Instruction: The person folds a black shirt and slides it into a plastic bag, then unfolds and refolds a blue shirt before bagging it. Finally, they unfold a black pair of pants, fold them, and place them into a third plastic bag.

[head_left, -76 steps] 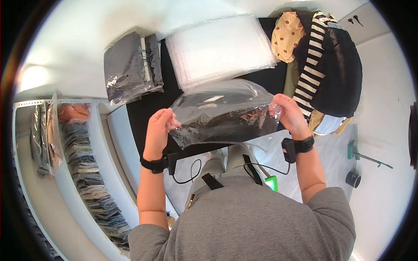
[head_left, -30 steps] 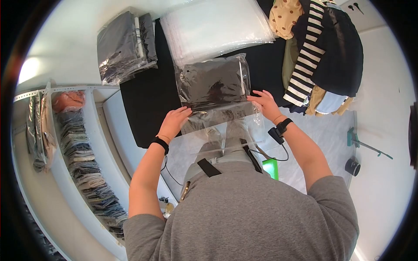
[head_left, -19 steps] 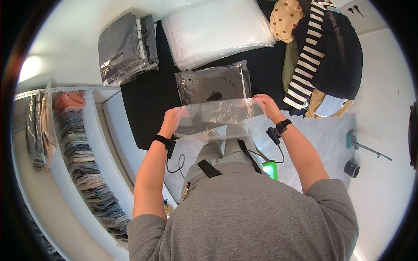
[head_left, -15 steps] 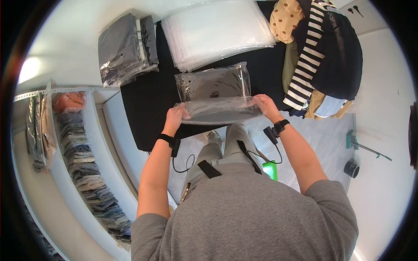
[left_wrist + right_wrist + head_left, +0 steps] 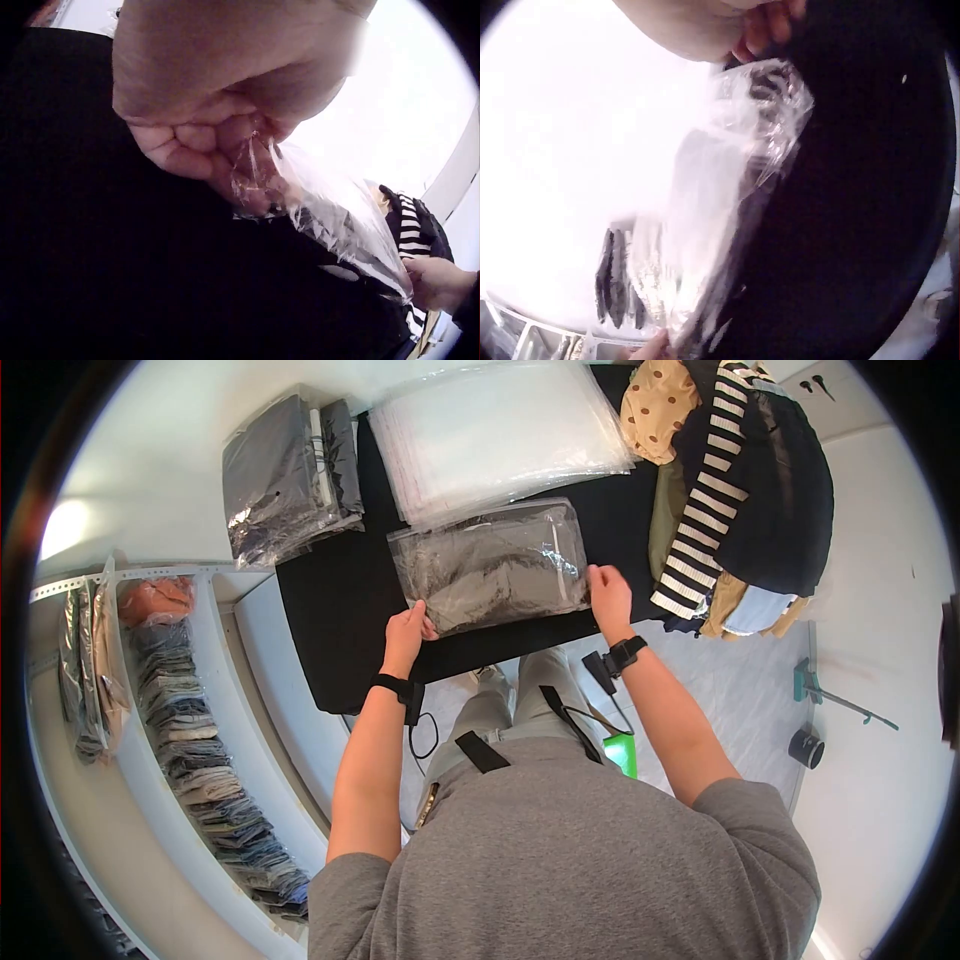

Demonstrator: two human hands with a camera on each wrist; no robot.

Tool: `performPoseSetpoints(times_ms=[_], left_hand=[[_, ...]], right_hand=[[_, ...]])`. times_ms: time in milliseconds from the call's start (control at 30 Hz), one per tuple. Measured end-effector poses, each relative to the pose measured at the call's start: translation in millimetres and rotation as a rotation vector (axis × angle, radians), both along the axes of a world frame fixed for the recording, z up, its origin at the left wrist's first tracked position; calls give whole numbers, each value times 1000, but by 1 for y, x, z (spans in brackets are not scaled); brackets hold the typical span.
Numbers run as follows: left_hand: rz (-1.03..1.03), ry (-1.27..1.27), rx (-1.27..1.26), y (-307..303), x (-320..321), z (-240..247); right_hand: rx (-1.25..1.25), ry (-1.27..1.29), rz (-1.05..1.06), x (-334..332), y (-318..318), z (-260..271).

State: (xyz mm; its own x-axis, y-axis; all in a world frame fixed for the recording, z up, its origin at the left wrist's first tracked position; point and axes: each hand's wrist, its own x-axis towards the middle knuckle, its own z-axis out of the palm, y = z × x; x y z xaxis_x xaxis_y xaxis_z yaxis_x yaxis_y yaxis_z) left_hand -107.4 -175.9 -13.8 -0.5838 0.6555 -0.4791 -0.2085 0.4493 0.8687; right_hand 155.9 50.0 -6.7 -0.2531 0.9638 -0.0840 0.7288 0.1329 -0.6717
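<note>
A clear plastic garment bag (image 5: 495, 570) with a dark folded garment inside lies at the near edge of the black table (image 5: 335, 630). My left hand (image 5: 407, 635) pinches the bag's near left corner; in the left wrist view crinkled plastic shows between the left hand's (image 5: 225, 142) thumb and fingers. At the opposite end, my right hand (image 5: 608, 598) holds the right edge with curled fingers. The left wrist view shows that right hand (image 5: 439, 283) gripping the end of the bag. In the right wrist view the bag's film (image 5: 769, 112) stretches below the right fingers.
A stack of flat clear bags (image 5: 500, 435) lies behind. Bagged dark garments (image 5: 275, 480) are piled at the left, loose clothes (image 5: 770, 490) with a striped piece (image 5: 705, 510) at the right. Shelves of folded clothes (image 5: 205, 740) stand at the lower left.
The bag's empty open end, earlier stretched toward my body, now lies folded over the packed part. Both hands moved with it, gripping the corners; the bag now lies flatter.
</note>
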Motion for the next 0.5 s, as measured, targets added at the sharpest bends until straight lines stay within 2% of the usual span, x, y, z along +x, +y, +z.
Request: performPoseSetpoints(times_ms=[33, 100, 167, 200, 267, 300, 367, 400, 467, 500], left_hand=[[0, 17, -20, 0, 1, 2], [0, 33, -45, 0, 1, 4], [30, 22, 6, 0, 3, 0], [26, 21, 5, 0, 1, 1], [-30, -70, -107, -2, -5, 6], [-26, -67, -109, -3, -2, 11], [172, 975, -53, 2, 15, 26], [118, 1024, -7, 10, 27, 46], [-396, 1108, 101, 33, 37, 60], [-390, 1105, 100, 46, 41, 58]], right_hand=[[208, -74, -52, -9, -7, 16], [409, 39, 194, -31, -28, 44], [410, 125, 622, -53, -48, 47], [410, 124, 618, -63, -55, 45], [545, -85, 750, -76, -65, 37], [544, -80, 752, -79, -64, 31], [526, -148, 723, -86, -61, 20], [523, -147, 722, -87, -61, 20], [483, -149, 743, -87, -59, 24], [485, -152, 749, -86, -55, 25]])
